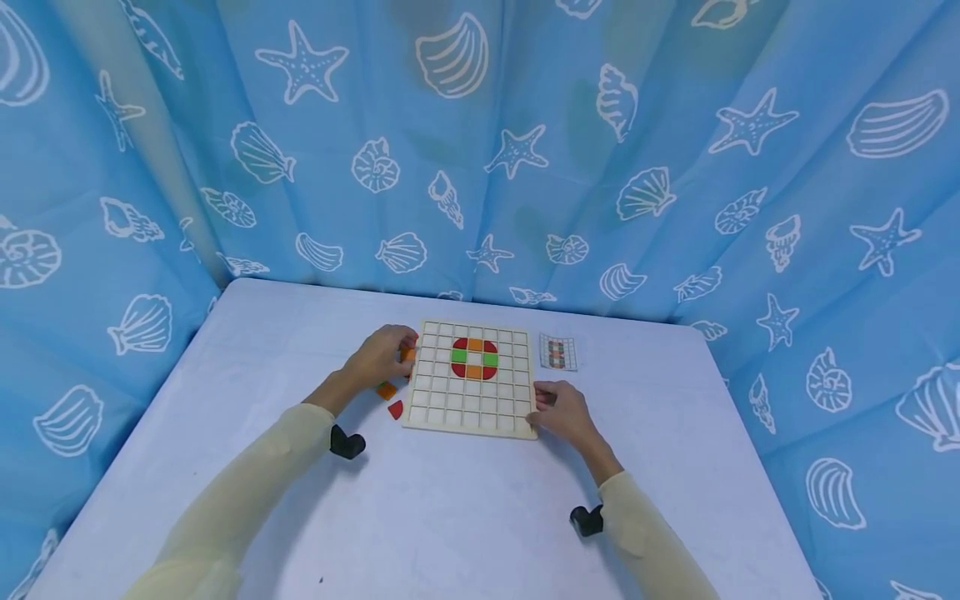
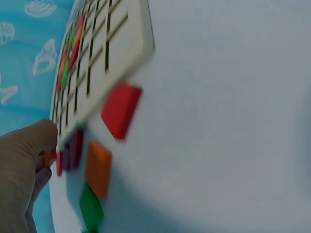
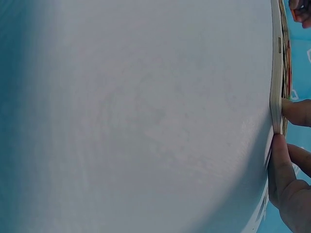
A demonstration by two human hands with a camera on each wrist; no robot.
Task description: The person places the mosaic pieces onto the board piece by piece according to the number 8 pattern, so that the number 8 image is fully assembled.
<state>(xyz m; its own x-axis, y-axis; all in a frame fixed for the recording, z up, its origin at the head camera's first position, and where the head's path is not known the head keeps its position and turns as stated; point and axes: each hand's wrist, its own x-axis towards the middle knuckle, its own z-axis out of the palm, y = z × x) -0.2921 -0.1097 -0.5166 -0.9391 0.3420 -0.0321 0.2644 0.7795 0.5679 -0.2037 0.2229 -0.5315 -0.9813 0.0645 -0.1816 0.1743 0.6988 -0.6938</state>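
Observation:
A pale wooden grid board (image 1: 468, 408) lies on the table, with red quarter-round, orange and green tiles forming a ring around one bare cell in its upper middle. At its left edge, my left hand (image 1: 380, 358) pinches a small orange tile (image 2: 48, 157) between thumb and fingers, partly hidden by them. My right hand (image 1: 564, 410) grips the board's right edge, its thumb (image 3: 296, 111) on the top and its fingers against the side. Loose tiles lie left of the board: a red quarter-round one (image 1: 396, 409), an orange one (image 2: 98, 169) and a green one (image 2: 91, 208).
A small printed pattern card (image 1: 558, 352) rests right of the board. More dark red tiles (image 2: 74, 149) sit close against the board's left side. The white table (image 1: 450, 517) ends at a blue shell-print curtain (image 1: 480, 150) behind.

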